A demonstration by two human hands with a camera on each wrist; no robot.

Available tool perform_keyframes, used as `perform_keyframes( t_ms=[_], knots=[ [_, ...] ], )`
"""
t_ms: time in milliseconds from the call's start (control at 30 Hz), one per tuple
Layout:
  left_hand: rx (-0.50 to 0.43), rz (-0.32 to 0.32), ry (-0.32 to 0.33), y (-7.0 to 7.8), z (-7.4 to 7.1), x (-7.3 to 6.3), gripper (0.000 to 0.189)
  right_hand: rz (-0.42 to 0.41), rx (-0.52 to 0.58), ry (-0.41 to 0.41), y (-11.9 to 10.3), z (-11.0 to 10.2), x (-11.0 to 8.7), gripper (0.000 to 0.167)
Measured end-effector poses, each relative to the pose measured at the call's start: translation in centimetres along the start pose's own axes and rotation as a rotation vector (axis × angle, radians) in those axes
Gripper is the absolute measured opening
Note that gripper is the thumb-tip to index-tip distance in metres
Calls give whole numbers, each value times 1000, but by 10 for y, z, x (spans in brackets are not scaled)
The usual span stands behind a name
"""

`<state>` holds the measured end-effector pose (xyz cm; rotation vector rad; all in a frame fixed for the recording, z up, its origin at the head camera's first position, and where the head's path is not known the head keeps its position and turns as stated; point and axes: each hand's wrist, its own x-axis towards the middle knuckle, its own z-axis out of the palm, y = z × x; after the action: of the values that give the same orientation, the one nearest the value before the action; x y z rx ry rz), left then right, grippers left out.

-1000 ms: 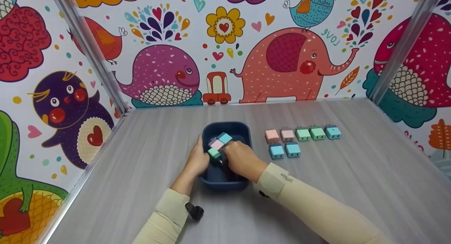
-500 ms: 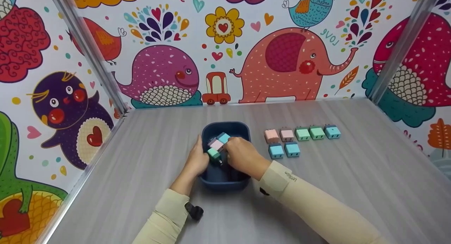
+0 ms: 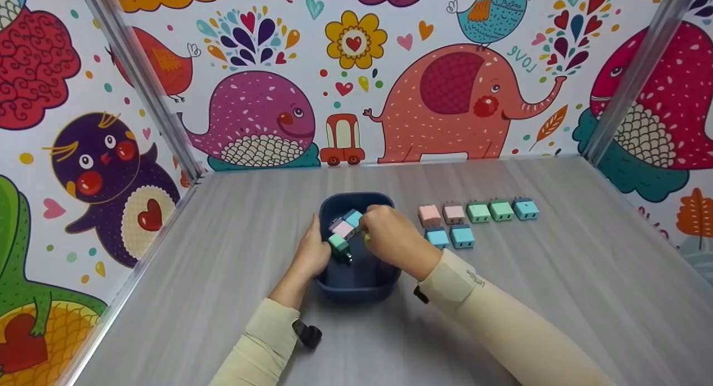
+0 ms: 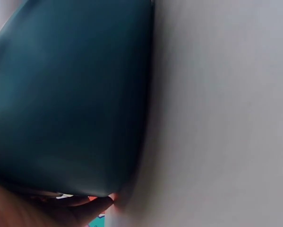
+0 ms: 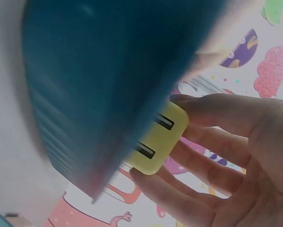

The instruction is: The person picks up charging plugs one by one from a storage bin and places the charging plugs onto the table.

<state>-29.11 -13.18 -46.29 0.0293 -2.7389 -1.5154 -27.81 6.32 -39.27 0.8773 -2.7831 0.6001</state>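
Note:
In the head view, my left hand (image 3: 309,253) holds the left side of a dark blue plastic tub (image 3: 356,292). In the left wrist view its fingers (image 4: 87,210) show beside the tub's lower edge. Above the tub's right rim, my right hand (image 3: 392,238) pinches a yellow USB charger plug (image 5: 162,137) between thumb and fingertips. Two dark ports show on the plug's face in the right wrist view, and the tub wall hides part of it. Inside the tub lie a blue charger plug (image 3: 353,218), a pink one (image 3: 341,229) and a green one (image 3: 338,243).
Right of the tub, charger plugs stand in two rows on the grey table (image 3: 223,252). The back row has pink plugs (image 3: 429,214), green plugs (image 3: 478,211) and a blue plug (image 3: 526,209); two blue plugs (image 3: 462,237) form the front row. Cartoon-printed walls (image 3: 356,124) enclose the table.
My right hand has risen and shifted slightly right, toward the tub's right rim, bringing a bit of the yellow plug into sight. The left hand and the tub have stayed put.

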Motion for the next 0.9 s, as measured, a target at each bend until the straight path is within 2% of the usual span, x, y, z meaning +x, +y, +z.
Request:
perform_keyframes(
  t_ms=[400,700,900],
  knots=[
    [2,-13,7,1,1,0,76,106,-31,44,2,-31,-13,21],
    [-2,-24,-1,1,1,0,76,88,-71,97,17,-41,-26,19],
    [-15,-21,0,0,1,0,75,113,-84,118,32,-45,-34,18]
  ],
)
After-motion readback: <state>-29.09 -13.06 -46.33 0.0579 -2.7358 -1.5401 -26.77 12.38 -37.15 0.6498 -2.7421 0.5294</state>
